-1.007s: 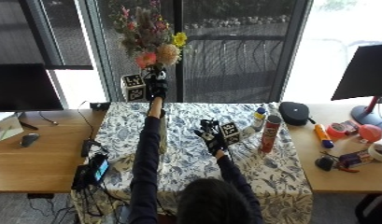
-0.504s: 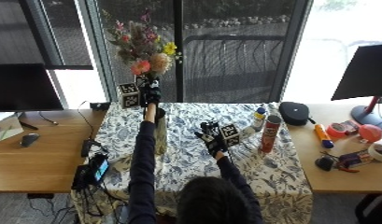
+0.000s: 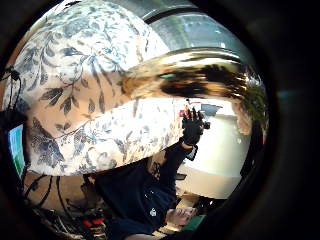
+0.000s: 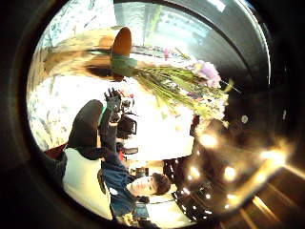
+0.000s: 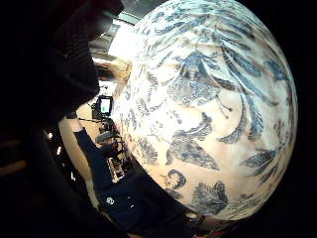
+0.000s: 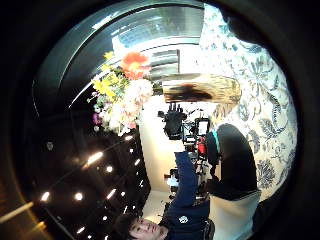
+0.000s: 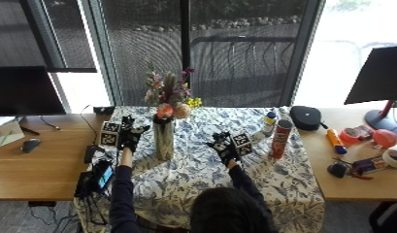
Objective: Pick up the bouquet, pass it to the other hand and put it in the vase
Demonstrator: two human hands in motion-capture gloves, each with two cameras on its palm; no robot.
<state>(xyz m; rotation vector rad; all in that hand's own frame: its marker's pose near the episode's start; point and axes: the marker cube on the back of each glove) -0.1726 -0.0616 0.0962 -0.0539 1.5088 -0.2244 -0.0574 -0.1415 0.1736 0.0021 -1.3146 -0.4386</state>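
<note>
The bouquet (image 7: 170,95) of pink, orange and yellow flowers stands upright in the tall brown glass vase (image 7: 164,141) on the floral tablecloth (image 7: 198,170). My left hand (image 7: 127,135) hovers just left of the vase, fingers spread, holding nothing. Right of the vase, well apart from it, my right hand (image 7: 223,146) is open with nothing in it. The left thumb side palm view shows the vase (image 4: 81,59) with the bouquet (image 4: 190,88) coming out of its mouth. In the right thumb side palm view the vase (image 6: 200,89) and the bouquet (image 6: 122,90) appear together.
A red tube can (image 7: 280,140) and a small spray bottle (image 7: 269,123) stand right of my right hand. A black pouch (image 7: 306,117) lies at the far right of the cloth. A dark device (image 7: 98,176) sits at the cloth's left edge.
My left hand came down from high above the table with the bouquet. The bouquet now stands in the vase, and the left hand has let go and moved just left of it.
</note>
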